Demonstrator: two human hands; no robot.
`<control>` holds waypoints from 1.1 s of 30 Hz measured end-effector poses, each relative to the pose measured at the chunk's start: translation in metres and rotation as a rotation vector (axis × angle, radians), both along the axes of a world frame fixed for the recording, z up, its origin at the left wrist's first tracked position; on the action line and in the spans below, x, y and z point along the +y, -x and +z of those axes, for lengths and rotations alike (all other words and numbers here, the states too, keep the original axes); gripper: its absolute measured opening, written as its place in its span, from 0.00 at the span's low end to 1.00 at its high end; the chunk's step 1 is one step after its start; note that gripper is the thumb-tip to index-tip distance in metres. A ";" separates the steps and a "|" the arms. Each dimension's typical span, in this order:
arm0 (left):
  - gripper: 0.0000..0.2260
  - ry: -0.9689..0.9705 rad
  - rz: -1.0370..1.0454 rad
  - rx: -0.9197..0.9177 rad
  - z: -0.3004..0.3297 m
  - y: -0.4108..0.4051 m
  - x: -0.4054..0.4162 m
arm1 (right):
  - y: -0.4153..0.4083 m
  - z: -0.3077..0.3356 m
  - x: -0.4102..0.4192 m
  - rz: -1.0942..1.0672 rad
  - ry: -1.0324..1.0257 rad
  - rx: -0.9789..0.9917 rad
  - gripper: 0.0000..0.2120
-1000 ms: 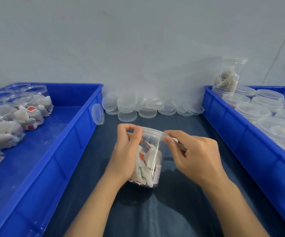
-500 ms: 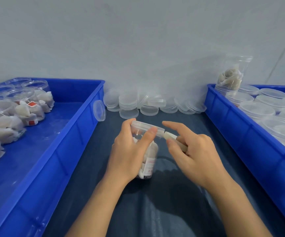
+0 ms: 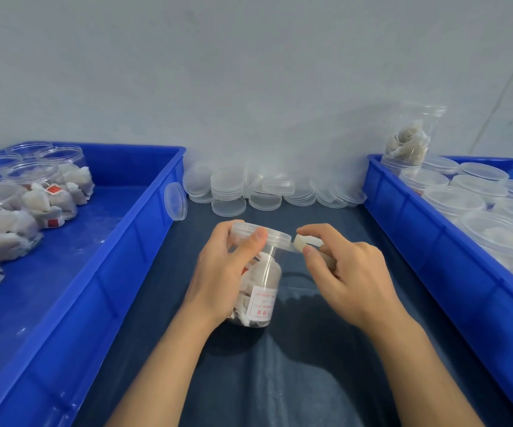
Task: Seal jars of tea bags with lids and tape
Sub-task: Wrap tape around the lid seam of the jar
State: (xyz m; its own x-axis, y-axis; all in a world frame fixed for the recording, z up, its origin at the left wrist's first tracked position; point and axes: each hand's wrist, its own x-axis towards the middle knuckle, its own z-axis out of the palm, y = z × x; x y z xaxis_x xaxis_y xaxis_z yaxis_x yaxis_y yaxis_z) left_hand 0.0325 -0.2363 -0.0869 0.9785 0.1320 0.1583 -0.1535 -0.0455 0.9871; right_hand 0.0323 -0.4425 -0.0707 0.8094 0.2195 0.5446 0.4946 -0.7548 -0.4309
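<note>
a dark blue-grey table (image 3: 295, 380) carries everything. on its left side sits a blue tray (image 3: 101, 272), on its right side another blue tray (image 3: 433, 241). between them, at the back by the wall, lie stacks of clear lids (image 3: 264, 189); one clear lid (image 3: 175, 201) leans on edge against the left tray's wall.

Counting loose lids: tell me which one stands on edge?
The lid leaning against the left blue bin's outer wall; the others lie stacked by the wall.
</note>
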 end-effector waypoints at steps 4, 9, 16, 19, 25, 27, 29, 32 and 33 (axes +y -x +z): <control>0.23 0.058 -0.048 0.008 0.000 -0.001 0.000 | -0.002 -0.001 0.000 -0.013 -0.006 0.023 0.15; 0.21 0.168 -0.116 0.001 0.005 0.002 0.000 | -0.002 0.000 0.003 0.018 -0.023 0.042 0.18; 0.25 0.209 -0.187 0.021 0.005 0.006 0.000 | -0.002 0.000 0.002 0.037 -0.024 0.011 0.18; 0.28 0.211 -0.204 0.012 0.005 0.007 0.000 | -0.002 -0.002 0.003 0.043 -0.004 -0.012 0.17; 0.22 0.062 -0.159 -0.017 0.001 0.005 -0.002 | 0.000 -0.005 0.002 0.026 0.019 -0.062 0.17; 0.20 -0.059 -0.087 -0.052 0.001 0.006 -0.004 | 0.001 -0.005 0.003 0.023 0.025 -0.083 0.17; 0.19 -0.193 0.056 -0.104 0.001 0.006 -0.004 | 0.002 -0.004 0.004 0.008 0.040 -0.120 0.16; 0.20 -0.283 0.171 -0.155 0.001 0.009 -0.006 | 0.004 -0.003 0.010 -0.026 0.042 -0.186 0.15; 0.20 -0.314 0.182 -0.159 0.001 0.009 -0.007 | 0.005 -0.003 0.013 -0.033 0.040 -0.203 0.15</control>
